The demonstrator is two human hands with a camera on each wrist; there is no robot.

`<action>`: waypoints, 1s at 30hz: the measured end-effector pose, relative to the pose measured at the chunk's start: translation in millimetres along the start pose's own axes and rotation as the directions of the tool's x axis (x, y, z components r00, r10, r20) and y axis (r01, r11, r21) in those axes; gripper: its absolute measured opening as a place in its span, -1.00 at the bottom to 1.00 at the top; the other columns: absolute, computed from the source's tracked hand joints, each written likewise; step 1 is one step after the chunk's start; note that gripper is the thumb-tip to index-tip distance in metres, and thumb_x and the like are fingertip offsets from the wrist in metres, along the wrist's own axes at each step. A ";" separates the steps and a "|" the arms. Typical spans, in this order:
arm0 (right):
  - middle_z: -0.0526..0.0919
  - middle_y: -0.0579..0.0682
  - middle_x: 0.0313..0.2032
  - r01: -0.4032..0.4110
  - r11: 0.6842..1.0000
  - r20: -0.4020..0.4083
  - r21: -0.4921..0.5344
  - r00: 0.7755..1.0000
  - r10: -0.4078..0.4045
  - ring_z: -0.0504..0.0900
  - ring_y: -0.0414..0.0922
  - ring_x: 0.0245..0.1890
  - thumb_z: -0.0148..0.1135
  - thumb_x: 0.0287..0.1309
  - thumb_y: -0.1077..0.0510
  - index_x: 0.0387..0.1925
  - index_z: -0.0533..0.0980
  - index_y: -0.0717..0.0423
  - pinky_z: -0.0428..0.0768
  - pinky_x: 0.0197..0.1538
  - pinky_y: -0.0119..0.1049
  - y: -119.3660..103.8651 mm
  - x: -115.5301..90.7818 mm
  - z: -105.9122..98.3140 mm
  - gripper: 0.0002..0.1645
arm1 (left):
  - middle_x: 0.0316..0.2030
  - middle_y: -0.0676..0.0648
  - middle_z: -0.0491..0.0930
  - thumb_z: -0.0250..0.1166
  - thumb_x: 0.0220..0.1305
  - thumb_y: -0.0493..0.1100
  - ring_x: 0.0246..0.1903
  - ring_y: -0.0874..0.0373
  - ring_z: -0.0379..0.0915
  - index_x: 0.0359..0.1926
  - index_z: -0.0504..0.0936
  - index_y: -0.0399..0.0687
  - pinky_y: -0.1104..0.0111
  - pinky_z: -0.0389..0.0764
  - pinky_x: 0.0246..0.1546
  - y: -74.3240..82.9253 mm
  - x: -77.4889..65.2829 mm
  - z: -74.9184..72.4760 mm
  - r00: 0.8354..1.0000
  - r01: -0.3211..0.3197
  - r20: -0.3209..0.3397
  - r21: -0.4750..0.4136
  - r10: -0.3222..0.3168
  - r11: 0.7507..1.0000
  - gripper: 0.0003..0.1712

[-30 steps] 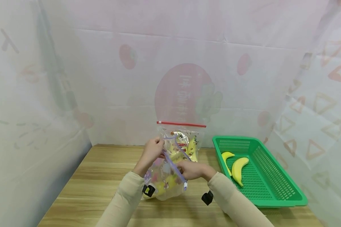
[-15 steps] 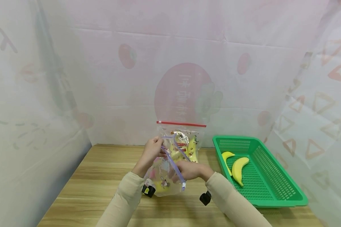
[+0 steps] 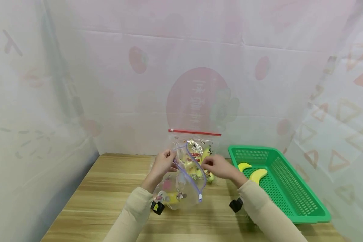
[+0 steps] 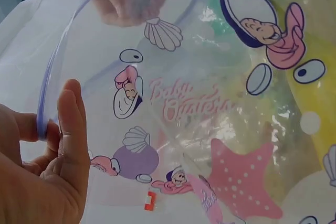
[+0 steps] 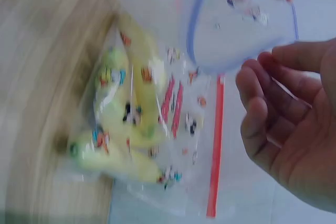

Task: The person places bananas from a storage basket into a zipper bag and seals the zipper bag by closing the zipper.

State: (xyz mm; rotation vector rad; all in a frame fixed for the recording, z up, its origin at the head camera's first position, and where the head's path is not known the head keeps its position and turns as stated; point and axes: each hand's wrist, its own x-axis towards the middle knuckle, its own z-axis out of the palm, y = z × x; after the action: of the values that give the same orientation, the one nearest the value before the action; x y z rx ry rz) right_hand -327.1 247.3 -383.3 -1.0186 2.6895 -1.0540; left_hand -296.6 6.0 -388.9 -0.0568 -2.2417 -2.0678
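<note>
In the head view, the purple-rimmed bag (image 3: 181,190) stood on the counter (image 3: 115,198) with its mouth parted and something yellow low inside. The left hand (image 3: 161,163) held its rim; the right hand (image 3: 220,167) hung just beside the opposite edge, above the counter. Behind stood the red-rimmed bag (image 3: 199,148). To the right, two bananas (image 3: 258,175) lay in the green basket (image 3: 293,171).

In the left wrist view, that hand's thumb and fingers pinched the purple rim, near a printed starfish (image 4: 247,179).

In the right wrist view, the right fingers were loosely bent, with nothing visibly grasped; whether they touched the rim could not be told. Yellow fruit (image 5: 142,80) filled the red-rimmed bag.
</note>
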 end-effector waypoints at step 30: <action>0.53 0.26 -0.40 -0.683 0.724 -0.098 -0.099 0.731 0.676 0.38 -0.11 -0.58 0.02 0.23 0.13 -0.32 0.47 0.43 0.47 -0.47 -0.23 147.1 -60.8 -74.6 -0.66 | -0.42 -0.14 0.47 0.11 0.39 -0.18 -0.43 -0.05 0.57 -0.30 0.35 -0.23 0.05 0.63 -0.23 -13.2 -8.8 -5.4 0.989 -0.005 0.146 -0.014 0.007 1.000 -0.80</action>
State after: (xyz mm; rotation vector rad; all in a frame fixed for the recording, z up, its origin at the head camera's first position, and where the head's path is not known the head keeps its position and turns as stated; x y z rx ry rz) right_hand -383.9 407.3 -428.9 0.0572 2.8070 -0.7545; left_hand -288.8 -0.2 -402.4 -0.2233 -2.3057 -2.1414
